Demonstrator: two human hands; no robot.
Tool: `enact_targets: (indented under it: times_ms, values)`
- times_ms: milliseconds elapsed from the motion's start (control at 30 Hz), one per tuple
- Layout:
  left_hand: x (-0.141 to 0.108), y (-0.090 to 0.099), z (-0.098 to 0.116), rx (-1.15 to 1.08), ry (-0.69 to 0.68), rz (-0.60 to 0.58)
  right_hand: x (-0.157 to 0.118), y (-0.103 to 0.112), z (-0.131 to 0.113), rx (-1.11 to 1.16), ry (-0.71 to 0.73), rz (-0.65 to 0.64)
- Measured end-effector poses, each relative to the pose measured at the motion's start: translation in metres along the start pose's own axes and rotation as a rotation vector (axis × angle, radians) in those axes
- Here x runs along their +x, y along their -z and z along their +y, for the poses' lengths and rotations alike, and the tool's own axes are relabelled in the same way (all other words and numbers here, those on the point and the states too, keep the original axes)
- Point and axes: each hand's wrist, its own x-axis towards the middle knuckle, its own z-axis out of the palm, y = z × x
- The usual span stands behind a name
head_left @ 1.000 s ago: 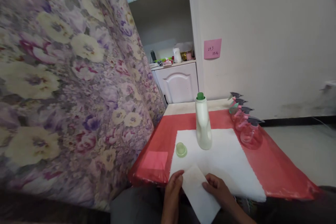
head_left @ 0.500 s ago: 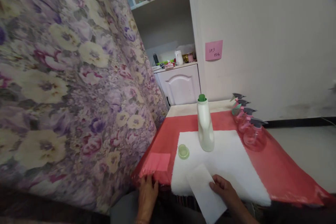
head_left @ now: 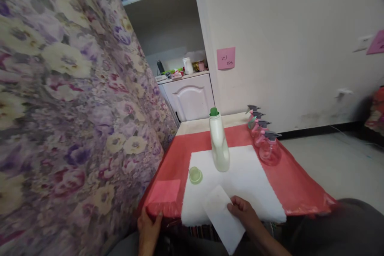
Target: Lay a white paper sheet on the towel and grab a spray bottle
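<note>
My right hand (head_left: 241,210) pinches the right edge of a white sheet of paper (head_left: 224,220), which slants over the front of the white towel (head_left: 240,184). At the table's front left edge rests my left hand (head_left: 149,228), thumb apart from the fingers, touching the red cover (head_left: 171,160) and holding nothing visible. Upright on the towel stands a pale green bottle (head_left: 220,144), uncapped, with a green spout in its neck. Its light green cap (head_left: 195,175) lies left of it. A pink sticky note (head_left: 165,191) lies flat beyond my left hand.
Several pink spray bottles (head_left: 270,153) line the table's right side. A floral curtain (head_left: 75,108) hangs close on the left. Behind the table are a white cabinet (head_left: 192,100) with small items on top, and a wall with a pink note (head_left: 226,58).
My view has turned right, so the scene sits further left and more wall and floor show. My left thumb has spread from the fingers. The paper stays in my right hand.
</note>
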Motion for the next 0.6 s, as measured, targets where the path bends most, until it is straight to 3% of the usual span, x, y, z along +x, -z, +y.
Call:
enact_targets:
  times_ms: [100, 167, 200, 267, 367, 433, 500, 600]
  values:
    - [-0.022, 0.011, 0.017, -0.013, -0.039, 0.053, 0.001, 0.002, -0.003, 0.003, 0.016, 0.036]
    - [-0.041, 0.017, 0.038, -0.082, -0.168, 0.116, 0.002, 0.002, -0.005, 0.005, 0.030, 0.061]
    - [-0.050, 0.018, 0.051, -0.136, -0.212, 0.104, 0.002, 0.003, -0.007, 0.006, 0.038, 0.072]
    - [-0.071, 0.014, 0.081, -0.324, -0.205, -0.048, 0.001, 0.003, -0.011, 0.006, 0.053, 0.091]
    - [-0.103, -0.011, 0.127, -0.697, 0.009, -0.436, -0.002, 0.005, -0.017, 0.004, 0.074, 0.109]
    - [-0.124, -0.032, 0.154, -0.930, 0.224, -0.629, -0.005, 0.008, -0.020, -0.001, 0.085, 0.107]
    - [-0.140, -0.049, 0.175, -1.107, 0.416, -0.727, -0.007, 0.012, -0.021, -0.017, 0.098, 0.105]
    - [-0.152, -0.059, 0.190, -1.225, 0.504, -0.775, -0.009, 0.019, -0.017, -0.057, 0.120, 0.125]
